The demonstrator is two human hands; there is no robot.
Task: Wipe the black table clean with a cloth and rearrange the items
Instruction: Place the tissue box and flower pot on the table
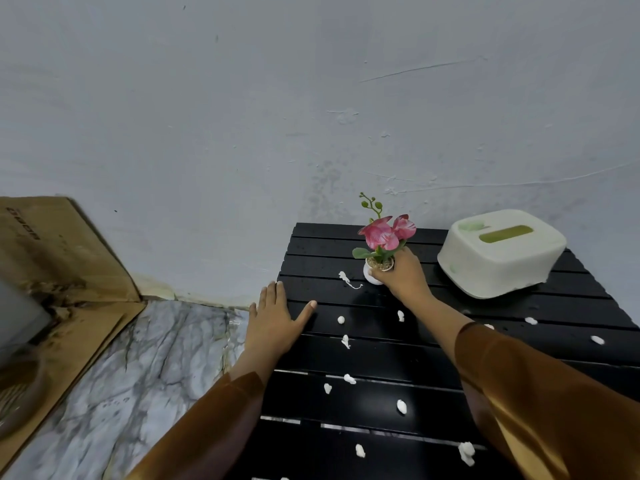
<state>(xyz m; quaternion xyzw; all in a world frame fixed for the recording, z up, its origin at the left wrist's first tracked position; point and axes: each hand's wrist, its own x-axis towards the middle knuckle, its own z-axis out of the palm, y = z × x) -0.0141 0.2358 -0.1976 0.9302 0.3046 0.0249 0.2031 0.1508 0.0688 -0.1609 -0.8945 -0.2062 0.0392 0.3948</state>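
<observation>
A: What is the right hand (401,275) doing?

B: It is gripping the small white flower pot (372,273), fingers wrapped around it at the rim. The pot is sitting toward the far middle of the black slatted bench (381,355), at about twelve o'clock from the bench's centre, with pink blooms standing upright above the knuckles.

A: And the left hand (273,323)?

B: It is lying flat and released, fingers spread, pressing on the bench's left edge at about nine o'clock. It is holding nothing.

A: What else is sitting there?

B: A white tissue box (498,254) is resting at about two o'clock, well apart from the pot. White foam blobs (401,407) are dotting the slats, scattered from the centre down to six o'clock, and a thin white smear (348,280) is lying just beside the pot at its nine o'clock.

A: Is a cloth showing anywhere?

B: I cannot tell; both brown sleeves (540,403) are covering part of the near slats.
</observation>
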